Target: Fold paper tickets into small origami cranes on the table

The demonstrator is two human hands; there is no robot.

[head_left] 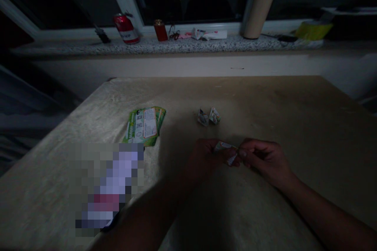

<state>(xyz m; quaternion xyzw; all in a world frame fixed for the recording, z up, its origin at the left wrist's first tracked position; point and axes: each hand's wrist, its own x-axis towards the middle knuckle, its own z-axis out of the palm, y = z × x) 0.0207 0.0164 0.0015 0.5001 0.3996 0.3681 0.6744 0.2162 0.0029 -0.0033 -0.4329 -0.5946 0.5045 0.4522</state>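
Note:
Between my two hands is a small folded piece of printed paper [232, 159], green and white. My left hand [206, 155] grips it from the left, with the thumb lying across it. At its right corner, my right hand [260, 155] pinches the paper between thumb and fingers. Just beyond my hands, two small folded paper pieces [215, 115] stand side by side on the table. To the left lies a fanned stack of green printed leaflets [143, 125].
A pixelated, pale violet object [118, 180] lies at the table's left. On the stone windowsill [182, 47] stand a red can [126, 29], an orange-red container [160, 30], crumpled papers [206, 34], a cardboard tube [260, 8] and a yellow item [313, 30].

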